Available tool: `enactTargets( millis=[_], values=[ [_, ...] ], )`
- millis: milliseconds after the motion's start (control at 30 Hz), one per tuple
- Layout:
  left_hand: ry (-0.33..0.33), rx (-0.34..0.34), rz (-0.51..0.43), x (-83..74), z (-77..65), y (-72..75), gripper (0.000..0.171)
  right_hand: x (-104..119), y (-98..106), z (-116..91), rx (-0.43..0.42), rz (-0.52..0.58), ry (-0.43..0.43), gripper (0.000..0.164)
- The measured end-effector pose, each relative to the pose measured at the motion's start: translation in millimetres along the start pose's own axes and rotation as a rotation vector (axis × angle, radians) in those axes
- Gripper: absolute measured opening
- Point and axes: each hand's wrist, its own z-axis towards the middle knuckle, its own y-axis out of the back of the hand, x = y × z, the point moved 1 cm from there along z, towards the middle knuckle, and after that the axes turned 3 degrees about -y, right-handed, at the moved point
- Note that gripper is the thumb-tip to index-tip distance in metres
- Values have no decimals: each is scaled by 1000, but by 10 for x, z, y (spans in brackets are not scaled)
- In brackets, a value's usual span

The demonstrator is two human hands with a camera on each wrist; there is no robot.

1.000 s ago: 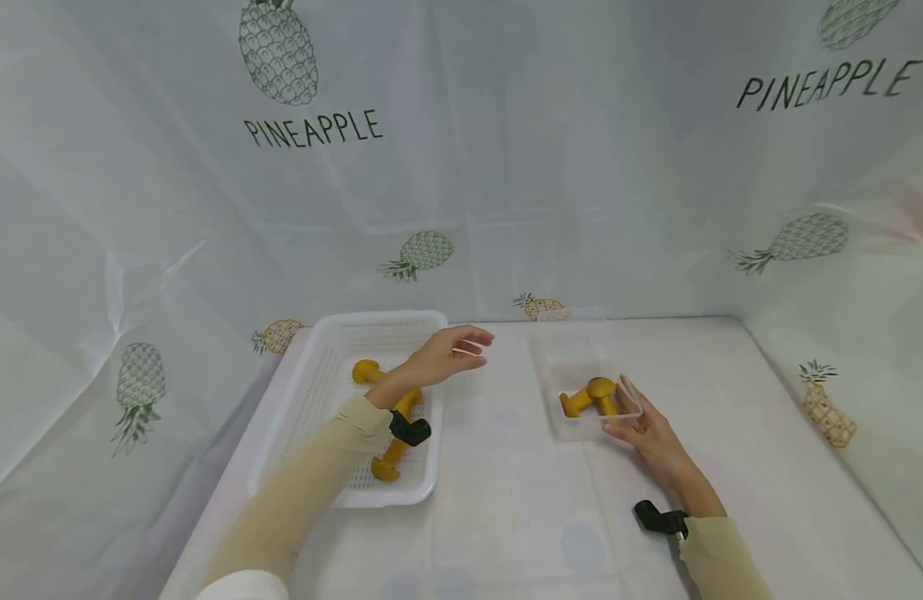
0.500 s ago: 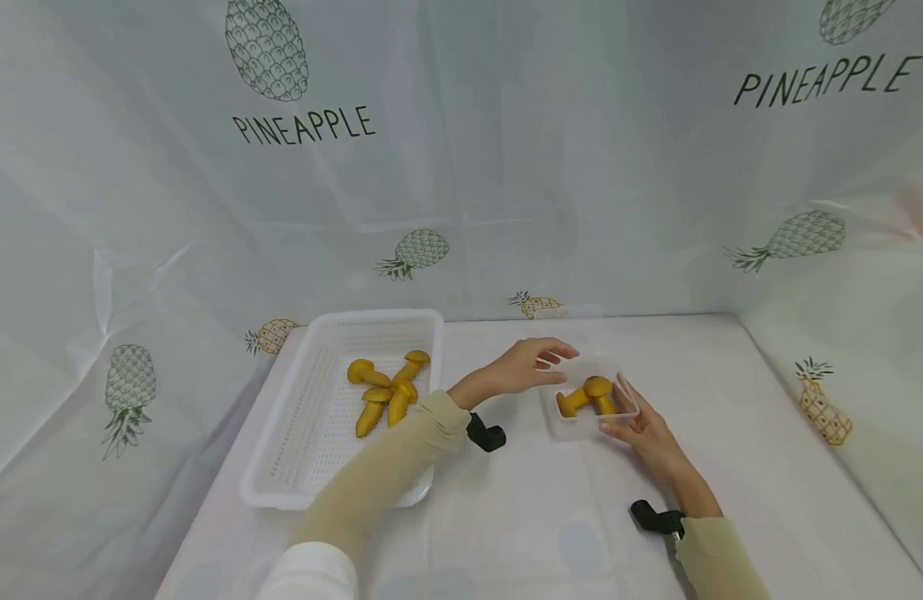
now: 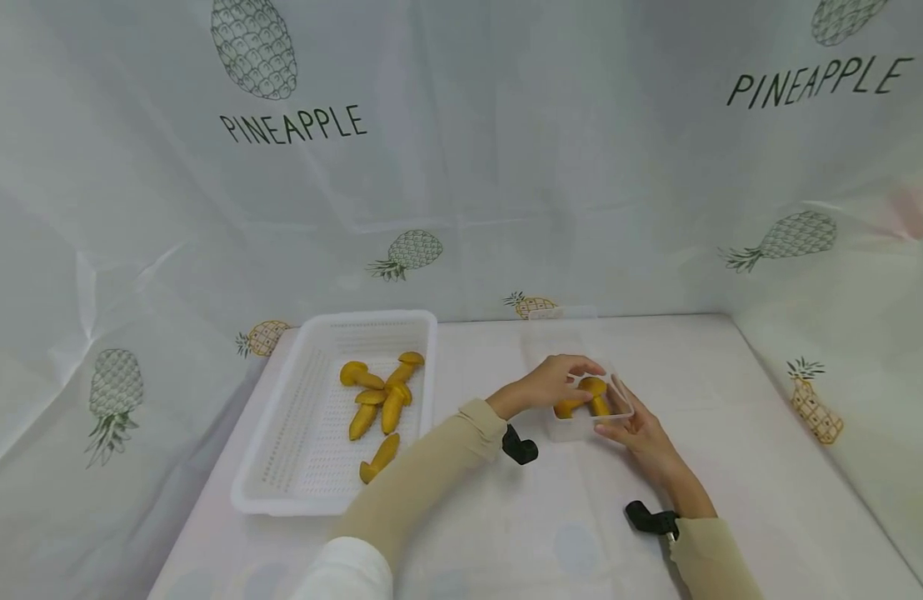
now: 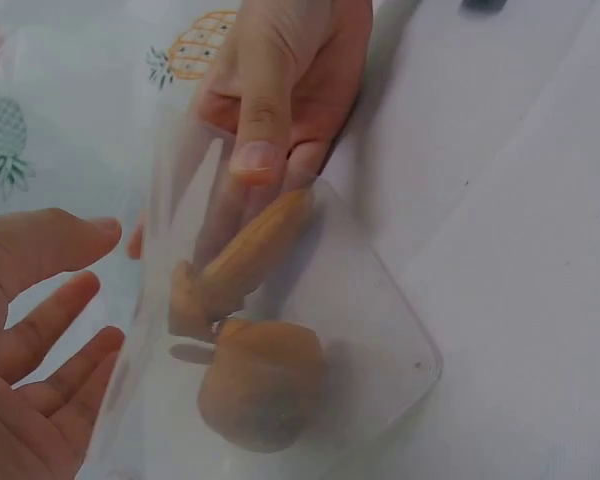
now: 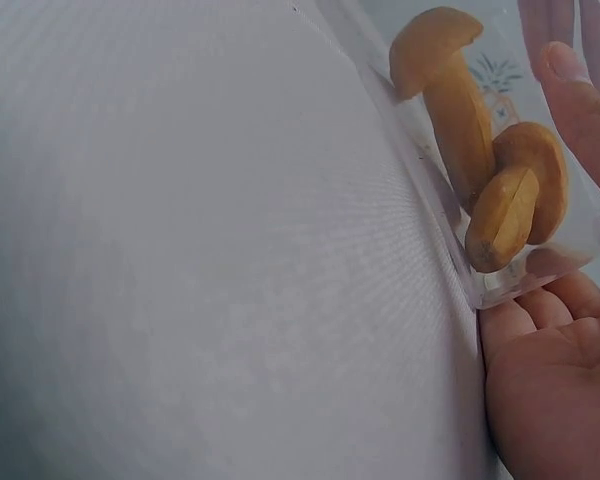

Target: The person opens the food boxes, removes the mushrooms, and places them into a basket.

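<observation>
My left hand [image 3: 547, 385] reaches over a small clear plastic box [image 3: 570, 430], its spread fingers right at the box's opening. Nothing lies between those fingers [image 4: 50, 320] in the left wrist view. The right hand [image 3: 645, 435] holds the box at its right side, thumb at the near wall and other fingers along the side. Two yellow-brown mushrooms lie inside: in the right wrist view, one mushroom [image 5: 455, 120] shows its cap and long stem, the second mushroom [image 5: 530, 180] overlaps its lower end. In the head view, the left hand partly hides them.
A white perforated basket [image 3: 296, 467] with several more yellow mushrooms [image 3: 394, 406] stands left of the box. The box's clear lid [image 3: 562, 315] lies folded back toward the patterned curtain [image 3: 469, 167]. Both wrists carry a black camera mount [image 3: 651, 518].
My left hand has moved right, from above the basket to the box's opening, uncovering the mushrooms in the basket. The right hand keeps its hold on the box.
</observation>
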Motion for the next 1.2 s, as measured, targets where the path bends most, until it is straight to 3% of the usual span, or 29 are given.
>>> enactTargets(
  millis=[233, 633, 1200],
  values=[
    [1, -4, 107, 27, 87, -77, 45, 0, 10, -5, 18, 25, -1, 91],
    [30, 32, 198, 18, 194, -181, 46, 0, -8, -2, 19, 80, -10, 92],
    [35, 18, 421, 25, 207, -293, 46, 2, -3, -25, -20, -13, -23, 92]
  ],
)
